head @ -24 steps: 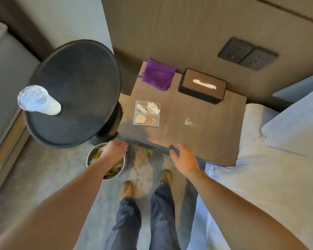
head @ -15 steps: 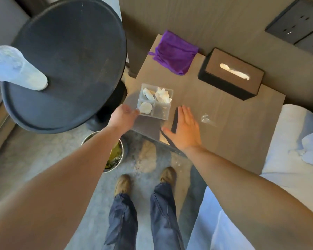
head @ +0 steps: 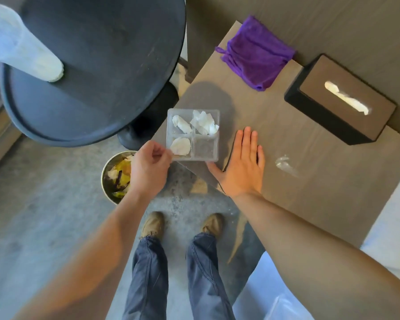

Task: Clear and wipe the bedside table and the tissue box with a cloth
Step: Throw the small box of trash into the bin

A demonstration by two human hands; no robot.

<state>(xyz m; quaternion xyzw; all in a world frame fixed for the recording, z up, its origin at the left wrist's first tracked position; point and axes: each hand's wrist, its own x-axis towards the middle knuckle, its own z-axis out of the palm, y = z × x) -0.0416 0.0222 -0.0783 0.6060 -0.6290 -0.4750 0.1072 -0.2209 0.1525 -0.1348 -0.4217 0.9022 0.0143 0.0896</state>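
The brown bedside table (head: 298,162) carries a folded purple cloth (head: 258,54) at its far left corner and a dark tissue box (head: 340,100) at the back right. A clear plastic tray (head: 193,135) with four compartments, holding crumpled white tissues, sits at the table's near left edge. My left hand (head: 148,169) pinches the tray's near left corner. My right hand (head: 240,167) lies flat and open on the table just right of the tray, thumb touching its corner. A small clear wrapper (head: 284,163) lies further right.
A round black side table (head: 90,65) with a white wrapped cup (head: 21,45) stands to the left. A metal bin (head: 117,177) with rubbish is on the floor below my left hand. White bedding (head: 390,227) borders the table on the right.
Both hands came up from the table's front edge. The left hand took hold of the tray's corner, and the right hand spread flat on the table beside it. The camera moved closer.
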